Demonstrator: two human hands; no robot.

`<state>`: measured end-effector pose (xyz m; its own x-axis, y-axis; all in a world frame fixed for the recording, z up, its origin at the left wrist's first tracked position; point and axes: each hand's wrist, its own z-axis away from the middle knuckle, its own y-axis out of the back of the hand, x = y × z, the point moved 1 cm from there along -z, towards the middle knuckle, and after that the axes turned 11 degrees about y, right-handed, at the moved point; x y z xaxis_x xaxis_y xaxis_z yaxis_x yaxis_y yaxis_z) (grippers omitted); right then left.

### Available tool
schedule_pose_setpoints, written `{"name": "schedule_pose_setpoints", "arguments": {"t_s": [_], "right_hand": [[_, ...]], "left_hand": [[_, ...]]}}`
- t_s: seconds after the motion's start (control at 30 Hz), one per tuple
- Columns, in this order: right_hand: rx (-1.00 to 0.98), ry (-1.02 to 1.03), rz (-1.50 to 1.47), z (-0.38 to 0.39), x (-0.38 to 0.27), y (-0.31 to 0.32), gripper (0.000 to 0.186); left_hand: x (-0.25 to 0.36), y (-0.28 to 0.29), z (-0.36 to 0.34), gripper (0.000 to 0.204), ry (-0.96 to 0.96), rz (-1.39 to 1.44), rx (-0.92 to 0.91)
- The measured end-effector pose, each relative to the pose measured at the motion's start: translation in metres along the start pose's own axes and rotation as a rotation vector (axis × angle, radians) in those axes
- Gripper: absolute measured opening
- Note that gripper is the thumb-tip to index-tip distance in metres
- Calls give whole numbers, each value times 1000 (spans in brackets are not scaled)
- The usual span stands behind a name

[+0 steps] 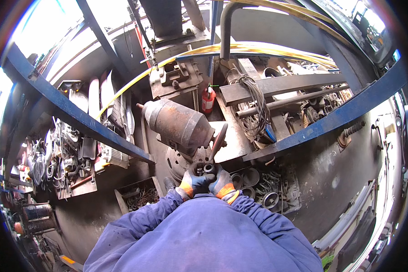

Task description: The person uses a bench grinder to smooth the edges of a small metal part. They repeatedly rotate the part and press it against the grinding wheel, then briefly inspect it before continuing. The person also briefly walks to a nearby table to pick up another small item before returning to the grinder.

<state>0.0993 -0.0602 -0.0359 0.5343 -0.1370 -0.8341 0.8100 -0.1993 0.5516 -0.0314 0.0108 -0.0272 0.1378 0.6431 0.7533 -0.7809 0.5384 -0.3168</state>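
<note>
Both hands wear grey and dark work gloves with orange cuffs and are held together close in front of my body. My right hand is closed on a small round metal part with a hole in its top. My left hand is closed against a smaller metal piece, whose kind I cannot make out. Just beyond the hands stands a large rusty metal drum with a tapered end, tilted on a support. A curved brown bar rises beside it, just past my right hand.
Blue steel beams cross on both sides. Yellow hoses run across the back. A red fire extinguisher stands beyond the drum. Coiled cable hangs over a beam. A tray of metal scraps and several round metal parts lie low nearby.
</note>
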Motion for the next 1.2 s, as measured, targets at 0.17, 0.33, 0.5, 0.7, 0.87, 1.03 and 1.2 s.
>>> {"name": "schedule_pose_setpoints", "arguments": {"t_s": [0.17,0.33,0.5,0.7,0.87,1.03,1.2], "right_hand": [[-57,-4,-43,-10,16,-10,42],[-21,28,-60,-28,18,-11,31],[112,29,-43,-30,13,-10,32],[200,29,-46,-25,12,-14,26],[258,115,-365,-10,13,-9,30],[272,151,-299,0,7,-4,39],[256,199,-360,2,8,-8,34]], "left_hand": [[-3,9,-6,55,-35,-57,-32],[21,-1,-8,40,23,67,-88],[35,-9,-6,30,104,49,17],[34,-14,-7,33,31,132,-33],[27,-14,-2,38,7,127,-103],[17,-13,1,41,-18,121,-145],[16,-9,8,54,-70,33,-84]]}}
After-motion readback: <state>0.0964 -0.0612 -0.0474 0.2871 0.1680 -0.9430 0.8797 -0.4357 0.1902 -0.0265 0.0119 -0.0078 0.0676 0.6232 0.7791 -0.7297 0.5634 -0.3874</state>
